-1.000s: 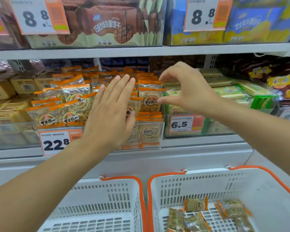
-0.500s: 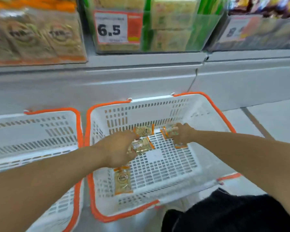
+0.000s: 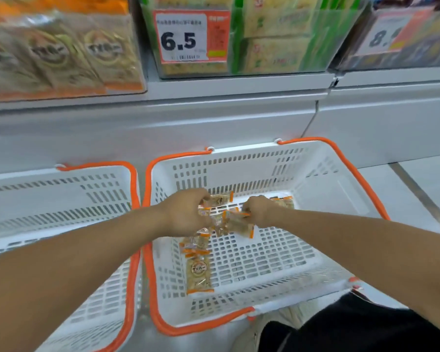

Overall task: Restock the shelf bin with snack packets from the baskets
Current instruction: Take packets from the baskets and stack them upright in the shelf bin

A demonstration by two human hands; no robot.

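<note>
Both my hands are down inside the right white basket (image 3: 323, 189) with orange rims. My left hand (image 3: 186, 214) grips clear, orange-ended snack packets (image 3: 206, 235) that hang below its fingers. My right hand (image 3: 258, 210) grips another packet (image 3: 241, 224) near the basket's middle. One packet (image 3: 198, 274) lies flat on the basket floor near the front left. Another packet (image 3: 220, 199) lies by the far wall, and one more (image 3: 285, 201) shows behind my right hand. The shelf bin (image 3: 61, 57) with the same orange packets is at the upper left, blurred.
A second white basket (image 3: 61, 199) stands to the left, touching the right one; no packets show in it. Above are bins with green packets (image 3: 272, 39), a 6.5 price tag (image 3: 186, 36) and darker goods (image 3: 404, 34) at the right. My dark-clothed knee (image 3: 353, 329) is at the lower right.
My hands came down from the shelf bin into the right basket. Since half a second ago they have drawn closer together and gathered packets off the basket floor.
</note>
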